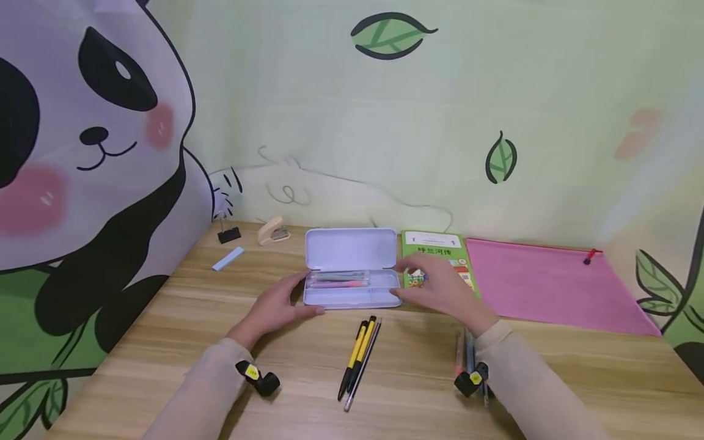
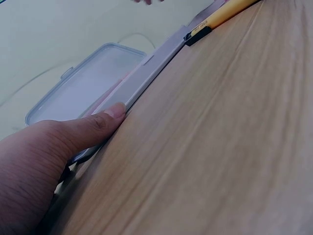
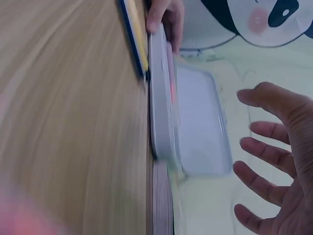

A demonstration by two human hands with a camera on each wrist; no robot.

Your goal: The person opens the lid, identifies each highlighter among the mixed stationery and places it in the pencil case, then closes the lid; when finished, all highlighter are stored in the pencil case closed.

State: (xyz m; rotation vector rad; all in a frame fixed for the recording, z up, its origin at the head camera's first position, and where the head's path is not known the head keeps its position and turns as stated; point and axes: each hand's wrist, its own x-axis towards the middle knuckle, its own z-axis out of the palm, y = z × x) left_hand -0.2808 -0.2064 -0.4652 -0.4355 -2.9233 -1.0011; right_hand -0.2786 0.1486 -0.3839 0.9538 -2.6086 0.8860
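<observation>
A pale lavender pencil case (image 1: 352,297) lies on the table, its lid (image 1: 351,249) raised at the back. In its rear left compartment are slim coloured sticks (image 1: 338,279) under clear plastic; their exact kind cannot be told. My left hand (image 1: 277,308) grips the left end of the case, the thumb (image 2: 100,125) against the front wall and the other fingers around the side. Over the right end hovers my right hand (image 1: 437,287), its fingers (image 3: 264,178) spread and apart from the case in the right wrist view.
Two yellow-and-black pens (image 1: 360,354) and a slim pencil (image 1: 363,366) lie in front. More pens (image 1: 469,351) are partly under my right wrist. Behind are a green book (image 1: 434,244), a pink zip pouch (image 1: 555,287), a stapler (image 1: 272,231), a binder clip (image 1: 228,234) and a blue strip (image 1: 228,258).
</observation>
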